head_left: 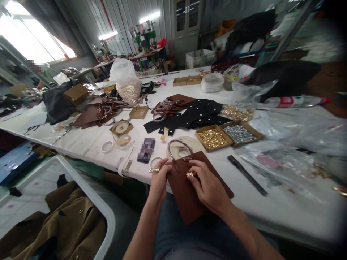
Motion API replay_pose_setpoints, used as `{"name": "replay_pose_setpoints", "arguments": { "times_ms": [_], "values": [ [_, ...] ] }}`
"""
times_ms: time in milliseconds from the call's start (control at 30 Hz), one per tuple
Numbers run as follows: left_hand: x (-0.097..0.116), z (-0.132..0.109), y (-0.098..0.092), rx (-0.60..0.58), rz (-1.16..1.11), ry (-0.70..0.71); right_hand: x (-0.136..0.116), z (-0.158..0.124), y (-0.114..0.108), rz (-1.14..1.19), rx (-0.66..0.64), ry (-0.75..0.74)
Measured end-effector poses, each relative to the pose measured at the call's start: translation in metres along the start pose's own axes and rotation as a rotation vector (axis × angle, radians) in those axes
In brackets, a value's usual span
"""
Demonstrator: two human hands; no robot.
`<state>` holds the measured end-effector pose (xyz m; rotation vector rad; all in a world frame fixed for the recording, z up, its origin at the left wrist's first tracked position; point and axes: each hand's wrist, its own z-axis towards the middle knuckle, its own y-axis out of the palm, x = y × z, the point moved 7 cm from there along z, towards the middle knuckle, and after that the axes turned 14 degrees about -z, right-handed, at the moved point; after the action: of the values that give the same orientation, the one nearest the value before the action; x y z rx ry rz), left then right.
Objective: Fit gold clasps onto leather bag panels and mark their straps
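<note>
A brown leather-like bag panel (189, 196), with a looped patterned handle (173, 142) at its top, rests slanted between my lap and the table edge. My left hand (160, 177) grips the panel's left edge near the top. Just left of those fingers is an oblong gold metal fitting (154, 170) with a ring behind it; whether my fingers touch it I cannot tell. My right hand (207, 184) lies over the panel, pinching a small gold metal piece (190, 174) between thumb and fingers above the brown surface.
Boxes of gold studs (213, 139) and silver studs (238, 133) stand beyond my right hand. A dark flat strip (248, 176) lies to the right. Further back are black pieces (202, 112), stacked brown panels (179, 101), a phone (146, 150) and tape rolls (107, 146). A plastic bin (110, 213) stands lower left.
</note>
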<state>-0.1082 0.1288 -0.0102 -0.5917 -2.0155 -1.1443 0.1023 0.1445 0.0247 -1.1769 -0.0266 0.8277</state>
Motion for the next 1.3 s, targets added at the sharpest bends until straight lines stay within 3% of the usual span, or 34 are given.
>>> {"name": "replay_pose_setpoints", "arguments": {
  "times_ms": [100, 200, 367, 733, 967, 1133, 1300],
  "values": [
    [-0.003, -0.003, 0.000, 0.007, -0.078, -0.051, 0.005, -0.005, 0.003, -0.115, -0.034, 0.029],
    [-0.005, -0.009, 0.007, -0.057, -0.107, -0.079, 0.003, -0.009, 0.008, -0.171, -0.082, 0.033],
    [-0.003, -0.021, 0.018, -0.153, -0.068, 0.009, -0.007, -0.007, 0.011, -0.167, -0.131, 0.004],
    [-0.003, -0.026, 0.014, -0.144, -0.021, 0.058, 0.001, 0.006, -0.002, -0.065, -0.062, 0.108],
    [-0.006, -0.023, 0.011, -0.099, -0.024, 0.060, 0.040, 0.012, 0.000, 0.272, -0.040, 0.275],
    [-0.008, -0.022, 0.009, -0.076, -0.006, 0.065, 0.081, 0.012, 0.015, 0.592, -0.166, 0.499],
    [-0.008, -0.025, 0.014, -0.066, -0.023, 0.057, 0.085, 0.022, 0.010, 0.733, -0.109, 0.488]
  ]
}}
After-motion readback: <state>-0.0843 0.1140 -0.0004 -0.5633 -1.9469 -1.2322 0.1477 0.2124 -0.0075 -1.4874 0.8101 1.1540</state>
